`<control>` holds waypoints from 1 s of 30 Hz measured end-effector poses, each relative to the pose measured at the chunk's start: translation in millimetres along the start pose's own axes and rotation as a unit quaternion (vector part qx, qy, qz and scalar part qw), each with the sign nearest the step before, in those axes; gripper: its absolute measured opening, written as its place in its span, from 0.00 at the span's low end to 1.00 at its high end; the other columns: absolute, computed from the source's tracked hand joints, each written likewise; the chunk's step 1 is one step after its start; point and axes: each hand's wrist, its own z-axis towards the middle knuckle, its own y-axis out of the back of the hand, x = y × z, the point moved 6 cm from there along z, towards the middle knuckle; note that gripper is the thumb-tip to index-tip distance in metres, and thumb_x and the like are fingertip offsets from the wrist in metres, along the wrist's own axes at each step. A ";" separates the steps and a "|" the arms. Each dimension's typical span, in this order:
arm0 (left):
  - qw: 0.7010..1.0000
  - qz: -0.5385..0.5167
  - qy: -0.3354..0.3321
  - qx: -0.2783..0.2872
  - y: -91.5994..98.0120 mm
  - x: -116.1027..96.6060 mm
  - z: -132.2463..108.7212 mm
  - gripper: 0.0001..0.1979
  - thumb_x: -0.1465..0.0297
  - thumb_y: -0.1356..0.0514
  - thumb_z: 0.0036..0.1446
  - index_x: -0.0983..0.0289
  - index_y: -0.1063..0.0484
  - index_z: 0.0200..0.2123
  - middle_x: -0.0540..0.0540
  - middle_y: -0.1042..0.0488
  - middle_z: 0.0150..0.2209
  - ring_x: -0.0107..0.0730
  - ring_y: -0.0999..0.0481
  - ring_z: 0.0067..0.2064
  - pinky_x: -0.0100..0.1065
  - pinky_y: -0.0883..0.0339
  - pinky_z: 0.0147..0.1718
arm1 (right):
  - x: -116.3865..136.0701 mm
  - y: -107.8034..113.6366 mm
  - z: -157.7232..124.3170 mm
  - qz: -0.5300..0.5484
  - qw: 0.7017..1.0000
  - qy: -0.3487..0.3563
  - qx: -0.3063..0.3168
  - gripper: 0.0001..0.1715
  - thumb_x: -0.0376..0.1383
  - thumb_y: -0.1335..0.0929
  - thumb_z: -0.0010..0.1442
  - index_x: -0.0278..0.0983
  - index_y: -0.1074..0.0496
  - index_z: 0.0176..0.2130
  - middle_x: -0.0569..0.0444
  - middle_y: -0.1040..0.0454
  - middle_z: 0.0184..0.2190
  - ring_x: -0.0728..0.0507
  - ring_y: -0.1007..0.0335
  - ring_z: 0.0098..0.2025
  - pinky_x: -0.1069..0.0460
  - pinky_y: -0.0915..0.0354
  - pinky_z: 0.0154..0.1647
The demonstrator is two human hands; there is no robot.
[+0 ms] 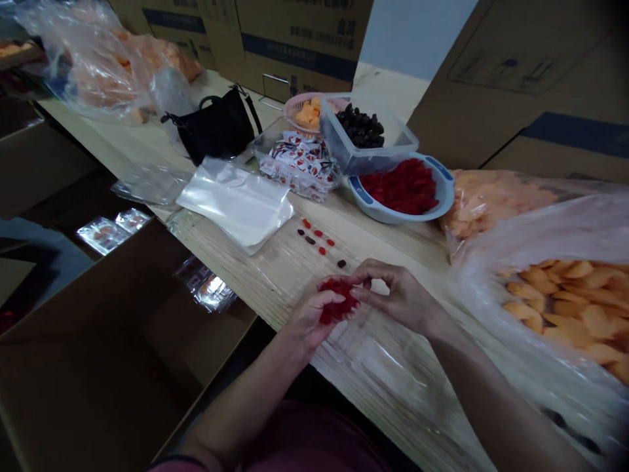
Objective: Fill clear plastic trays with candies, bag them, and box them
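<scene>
A bunch of small red pieces (339, 308), like dried fruit, lies cupped in my left hand (314, 311), its thumb over them. My right hand (388, 292) touches the bunch from the right, thumb and forefinger pinched at its edge; what sits between the fingertips is too small to make out. Just beyond my hands, several red pieces (331, 242) and dark pieces (341, 263) are laid out on the wooden table (275, 262). Farther back, a blue bowl (445, 200) holds more red pieces, and a clear tub (356, 157) of dark pieces rests partly on its rim.
Clear plastic bags (236, 200) lie left of the laid-out pieces. Behind are a tray of small sachets (299, 157), a pink basket (295, 105) and a black bag (213, 124). Orange slices (580, 301) fill a bag at right. An open carton (113, 341) stands below left.
</scene>
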 end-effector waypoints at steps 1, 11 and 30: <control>1.000 0.005 0.001 -0.004 -1.3 2.0 -1.0 0.17 0.79 0.38 0.35 0.67 0.27 0.34 0.53 0.26 0.28 0.28 0.27 0.27 0.29 0.36 0.24 | 1.3 -0.3 -7.1 -0.007 1.000 0.001 -0.008 0.08 0.39 0.31 0.56 0.37 0.25 0.33 0.53 0.28 0.30 0.47 0.34 0.31 0.51 0.36 0.34; 1.000 -0.001 -0.001 -0.006 -3.1 8.2 -1.5 0.13 0.76 0.37 0.38 0.67 0.27 0.33 0.53 0.26 0.28 0.29 0.26 0.27 0.27 0.38 0.23 | -27.9 8.5 -11.3 0.156 0.981 -0.102 -0.052 0.10 0.41 0.28 0.50 0.36 0.26 0.29 0.54 0.25 0.27 0.47 0.32 0.30 0.52 0.36 0.34; 0.999 -0.023 0.005 -0.028 -1.2 8.1 -2.8 0.11 0.75 0.35 0.42 0.68 0.26 0.33 0.55 0.25 0.29 0.27 0.27 0.28 0.25 0.40 0.23 | -57.2 38.6 31.8 -0.085 0.978 -0.114 -0.155 0.04 0.35 0.32 0.48 0.37 0.27 0.24 0.56 0.28 0.21 0.47 0.35 0.25 0.53 0.41 0.28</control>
